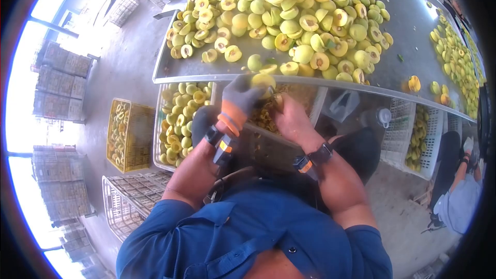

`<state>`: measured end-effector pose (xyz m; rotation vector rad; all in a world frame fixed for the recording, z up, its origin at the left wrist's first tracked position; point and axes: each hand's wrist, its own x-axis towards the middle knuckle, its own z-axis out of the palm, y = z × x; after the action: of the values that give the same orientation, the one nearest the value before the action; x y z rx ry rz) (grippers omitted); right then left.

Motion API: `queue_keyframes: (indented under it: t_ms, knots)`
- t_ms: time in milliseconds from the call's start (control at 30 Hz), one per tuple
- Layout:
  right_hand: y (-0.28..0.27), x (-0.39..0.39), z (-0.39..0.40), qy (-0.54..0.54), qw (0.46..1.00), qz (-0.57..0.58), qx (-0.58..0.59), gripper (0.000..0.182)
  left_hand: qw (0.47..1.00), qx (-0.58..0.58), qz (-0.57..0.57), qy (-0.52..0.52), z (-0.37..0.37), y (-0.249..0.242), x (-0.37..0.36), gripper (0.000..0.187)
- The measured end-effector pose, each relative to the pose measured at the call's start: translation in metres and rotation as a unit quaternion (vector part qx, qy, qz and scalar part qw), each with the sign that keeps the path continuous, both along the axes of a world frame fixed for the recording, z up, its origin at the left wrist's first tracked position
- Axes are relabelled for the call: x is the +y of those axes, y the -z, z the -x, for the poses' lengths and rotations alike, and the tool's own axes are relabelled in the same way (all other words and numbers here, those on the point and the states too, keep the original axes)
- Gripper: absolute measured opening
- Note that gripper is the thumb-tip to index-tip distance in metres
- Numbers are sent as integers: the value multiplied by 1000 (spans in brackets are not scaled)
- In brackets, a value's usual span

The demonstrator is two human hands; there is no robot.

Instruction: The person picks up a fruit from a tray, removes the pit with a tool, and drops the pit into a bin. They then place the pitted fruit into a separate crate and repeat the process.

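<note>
My left hand (240, 97), in a grey glove with an orange cuff, grips a yellow-green peach half (263, 80) at the metal table's front edge. My bare right hand (290, 116) is closed around a small pitting tool (271, 91), its metal tip right at the fruit. Most of the tool's handle is hidden by my fingers. Below both hands sits a bin of brownish pits and scraps (264, 120). A large heap of halved peaches (289, 13), many with pits showing, covers the table (206, 70) just beyond.
To the left stand a crate of peach halves (178, 124), a yellow crate (132, 142) and a white crate (137, 196). A white crate (398, 124), a plastic bag (345, 104) and a clear jug (383, 117) are on the right. Another person (460, 201) sits at far right.
</note>
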<state>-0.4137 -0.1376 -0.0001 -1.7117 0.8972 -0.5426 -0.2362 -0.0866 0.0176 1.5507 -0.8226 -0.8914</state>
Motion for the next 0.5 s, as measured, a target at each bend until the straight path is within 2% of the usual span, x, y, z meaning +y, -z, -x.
queue_keyframes:
  t_ms: [100, 200, 300, 400, 500]
  knots:
    - [4, -1, -1, 4, 1000, 20, 1, 29, 999, -13, 14, -37, 12, 5, 3, 41]
    - [9, -3, -2, -22, 999, -26, -33, 25, 996, -59, 55, -48, 26, 9, 6, 39]
    - [17, -3, -9, -76, 985, -49, -146, 24, 998, -33, 22, -50, 25, 11, 9, 40]
    - [23, -5, -13, -107, 976, -137, -132, 24, 997, -27, 20, -64, 22, 20, 15, 36]
    - [31, -1, -21, -90, 993, -61, -44, 23, 979, -190, 25, -65, 26, 16, 21, 35]
